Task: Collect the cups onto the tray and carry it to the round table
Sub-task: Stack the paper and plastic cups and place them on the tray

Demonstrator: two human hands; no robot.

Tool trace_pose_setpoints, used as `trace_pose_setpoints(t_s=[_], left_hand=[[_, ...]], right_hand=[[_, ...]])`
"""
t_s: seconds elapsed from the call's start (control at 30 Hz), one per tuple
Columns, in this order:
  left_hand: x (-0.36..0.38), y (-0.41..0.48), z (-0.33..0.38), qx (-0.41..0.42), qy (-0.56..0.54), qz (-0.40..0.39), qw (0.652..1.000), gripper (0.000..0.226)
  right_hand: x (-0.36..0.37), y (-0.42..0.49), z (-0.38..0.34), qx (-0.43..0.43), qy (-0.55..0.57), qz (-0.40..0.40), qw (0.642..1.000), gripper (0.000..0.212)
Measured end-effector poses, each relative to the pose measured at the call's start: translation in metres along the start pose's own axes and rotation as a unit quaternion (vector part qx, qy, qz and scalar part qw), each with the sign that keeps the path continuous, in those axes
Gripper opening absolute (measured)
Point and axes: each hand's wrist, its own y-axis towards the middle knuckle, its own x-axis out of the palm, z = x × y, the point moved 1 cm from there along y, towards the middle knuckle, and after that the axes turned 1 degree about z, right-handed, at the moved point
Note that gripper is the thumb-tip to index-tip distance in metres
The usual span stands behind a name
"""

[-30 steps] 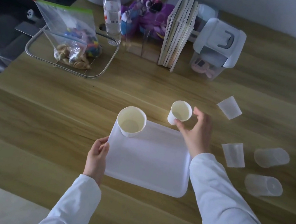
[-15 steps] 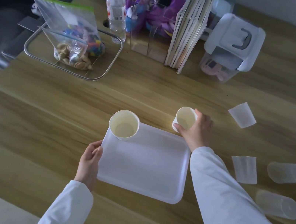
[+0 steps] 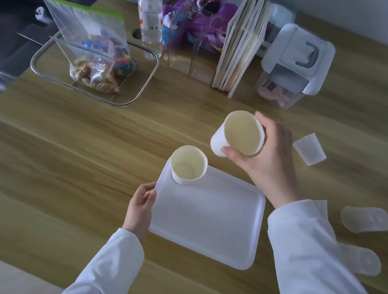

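A white rectangular tray (image 3: 213,226) lies on the wooden table. One white paper cup (image 3: 188,165) stands upright in its far left corner. My left hand (image 3: 140,208) grips the tray's left edge. My right hand (image 3: 265,162) holds a second paper cup (image 3: 239,135), lifted and tilted, above the table just beyond the tray's far edge. A clear plastic cup (image 3: 310,148) lies right of that hand. Two more clear cups (image 3: 365,219) (image 3: 363,261) lie on their sides at the right. Another, by my right sleeve, is mostly hidden.
At the table's back stand a wire basket (image 3: 145,80) with zip bags, a water bottle (image 3: 150,16), purple toys in a clear holder (image 3: 197,25), upright books (image 3: 242,45) and a white lidded box (image 3: 299,62). A dark sofa (image 3: 1,22) sits left.
My right hand has lifted the paper cup off the table and raised it, tilting it toward me. The left hand stays on the tray's edge. The camera has moved closer.
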Motion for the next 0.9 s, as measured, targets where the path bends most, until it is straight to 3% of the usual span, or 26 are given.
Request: trace_pose_setpoints(t_s=[0.17,0.33,0.9], left_hand=[[0.01,-0.008,0.008,0.012,0.011,-0.027,1.0,0.024],[0.012,-0.017,0.01,0.016,0.016,-0.046,0.999,0.023],[0.009,-0.036,0.013,0.035,0.041,-0.094,0.994,0.026]], right_hand=[[0.008,-0.02,-0.021,-0.031,0.001,-0.048,0.998,0.089],[0.019,-0.035,-0.02,-0.009,-0.009,-0.072,0.997,0.09],[0.049,-0.075,0.0,0.039,-0.033,-0.02,0.998,0.089]])
